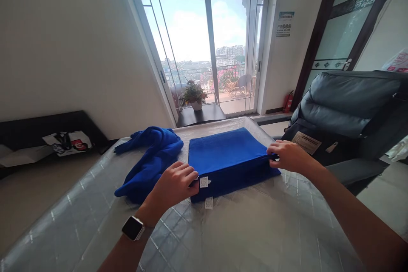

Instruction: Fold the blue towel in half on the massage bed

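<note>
A blue cloth [223,148], flat and squared on top, lies on the plastic-covered mattress [242,225] in front of me. Its near edge is raised between my hands, and two small white labels show at its left end. My left hand [178,182], with a watch on the wrist, pinches the near left corner. At the near right corner, my right hand [287,156] is closed on the same edge. A second blue cloth [153,157] lies crumpled to the left, just beyond my left hand.
A black armchair [344,97] with a dark bag [309,136] stands at the right. Behind the mattress, a potted plant [195,93] sits on a dark chair [202,113] before the glass sliding door. A white bag [68,142] lies at the far left.
</note>
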Demonstrator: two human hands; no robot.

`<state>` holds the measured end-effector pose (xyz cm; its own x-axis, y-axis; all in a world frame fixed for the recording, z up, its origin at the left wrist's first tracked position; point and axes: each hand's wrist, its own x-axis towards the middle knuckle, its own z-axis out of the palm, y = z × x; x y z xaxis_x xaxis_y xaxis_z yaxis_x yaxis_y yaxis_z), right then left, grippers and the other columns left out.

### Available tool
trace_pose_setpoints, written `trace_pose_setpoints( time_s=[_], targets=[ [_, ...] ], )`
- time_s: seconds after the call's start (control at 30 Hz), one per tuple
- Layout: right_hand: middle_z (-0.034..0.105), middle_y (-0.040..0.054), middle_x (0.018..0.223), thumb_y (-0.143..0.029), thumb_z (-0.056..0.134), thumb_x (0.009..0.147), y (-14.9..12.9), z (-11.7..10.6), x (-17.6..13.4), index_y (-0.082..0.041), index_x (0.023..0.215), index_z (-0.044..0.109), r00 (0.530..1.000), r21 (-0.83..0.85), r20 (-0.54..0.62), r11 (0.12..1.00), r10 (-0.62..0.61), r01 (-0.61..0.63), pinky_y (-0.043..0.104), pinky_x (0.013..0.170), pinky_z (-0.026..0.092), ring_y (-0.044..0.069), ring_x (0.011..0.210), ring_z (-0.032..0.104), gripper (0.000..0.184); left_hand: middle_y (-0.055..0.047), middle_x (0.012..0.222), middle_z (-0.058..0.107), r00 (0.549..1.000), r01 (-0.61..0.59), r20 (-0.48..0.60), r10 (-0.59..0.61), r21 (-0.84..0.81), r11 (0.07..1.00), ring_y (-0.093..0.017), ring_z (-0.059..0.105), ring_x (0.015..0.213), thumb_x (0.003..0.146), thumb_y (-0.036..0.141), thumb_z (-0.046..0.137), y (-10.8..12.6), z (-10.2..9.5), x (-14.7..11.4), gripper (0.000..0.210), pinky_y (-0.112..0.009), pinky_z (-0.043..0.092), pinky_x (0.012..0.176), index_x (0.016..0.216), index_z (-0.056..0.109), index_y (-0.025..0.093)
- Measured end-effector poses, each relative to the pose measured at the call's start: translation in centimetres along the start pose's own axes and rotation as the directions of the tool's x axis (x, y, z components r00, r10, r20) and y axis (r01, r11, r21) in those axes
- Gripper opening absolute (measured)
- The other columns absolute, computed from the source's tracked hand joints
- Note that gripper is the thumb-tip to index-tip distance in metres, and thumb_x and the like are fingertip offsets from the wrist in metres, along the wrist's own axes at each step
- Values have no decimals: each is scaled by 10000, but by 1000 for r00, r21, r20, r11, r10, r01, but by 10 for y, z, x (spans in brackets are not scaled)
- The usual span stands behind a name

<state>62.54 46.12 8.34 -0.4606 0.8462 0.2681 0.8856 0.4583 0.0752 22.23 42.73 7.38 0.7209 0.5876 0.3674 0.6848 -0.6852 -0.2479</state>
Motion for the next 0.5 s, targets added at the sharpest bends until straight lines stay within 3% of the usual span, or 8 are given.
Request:
trace_pose_setpoints(
  time_s=[0.07,0.13,0.2,0.37,0.5],
  targets=[
    [698,28,921,-262,677,763,-2,-3,-2,-245,837,690,990,49,141,998,20,-27,301,741,454,213,856,647,77,-7,768,686,986,84,150,-72,-74,994,-187,644,747,830,231,627,5,-9,2,76,-369,465,800,758,649,226],
    [677,15,944,-288,698,727,-4,-1,-4,-254,841,682,952,95,303,992,46,-78,288,685,443,204,828,647,120,-11,795,680,943,171,306,-129,-118,978,-196,641,761,798,332,700,11,-14,3,129,-360,469,780,752,644,226],
    [656,15,992,-329,721,698,-5,3,-6,-258,891,681,920,118,386,985,70,-124,293,665,444,209,821,645,210,-22,840,675,913,218,377,-155,-129,967,-220,643,811,766,451,753,17,-13,4,252,-359,479,774,778,645,224],
    [629,59,1213,-422,821,627,-14,5,-4,-269,1126,679,941,215,339,973,4,-81,379,883,476,291,1035,628,541,-72,1118,683,946,184,302,-115,-211,960,-277,636,1039,721,595,791,25,1,5,502,-424,488,945,1032,657,223],
    [592,64,1358,-401,811,670,-26,7,0,-306,1291,636,950,300,303,954,-75,-20,409,981,470,319,1164,598,652,-112,1516,498,958,143,281,-57,-296,944,-279,473,1376,879,486,676,33,16,5,618,-435,378,1144,1407,494,221]
  ],
)
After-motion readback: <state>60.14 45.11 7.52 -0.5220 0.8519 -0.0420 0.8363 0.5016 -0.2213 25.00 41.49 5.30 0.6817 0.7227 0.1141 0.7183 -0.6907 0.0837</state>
